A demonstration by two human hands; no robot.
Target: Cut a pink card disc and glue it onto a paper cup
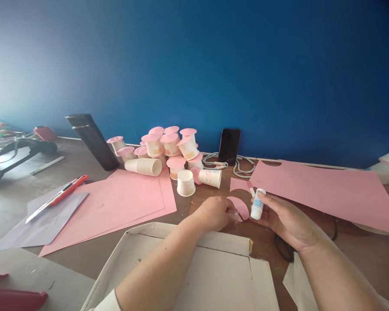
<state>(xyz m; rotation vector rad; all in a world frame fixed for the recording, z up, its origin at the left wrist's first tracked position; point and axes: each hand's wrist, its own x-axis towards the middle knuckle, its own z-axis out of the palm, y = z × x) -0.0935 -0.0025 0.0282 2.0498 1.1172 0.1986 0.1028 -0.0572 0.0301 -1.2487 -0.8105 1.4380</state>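
My right hand (pixel 287 222) is closed around a small white bottle (pixel 256 208) with blue print on its label, tilted over the wood-brown tabletop. Just left of it lies a round pink paper disc (pixel 241 206). My left hand (pixel 215 212) reaches the disc's near edge with fingers curled together; a small translucent piece shows at the fingertips, too unclear to name. Beyond that hand stands an upside-down white paper cup (pixel 186 183), and a printed paper cup (pixel 210 177) lies on its side with a pink disc at its base.
Several cups topped with pink discs (pixel 154 144) crowd the back, beside stacked cups (pixel 142 166). Pink sheets (pixel 116 198) lie left, another cut sheet (pixel 324 185) right. A utility knife (pixel 58 196), black flask (pixel 92 142), propped phone (pixel 229 146), cable (pixel 243 170) and cardboard tray (pixel 230 276) surround.
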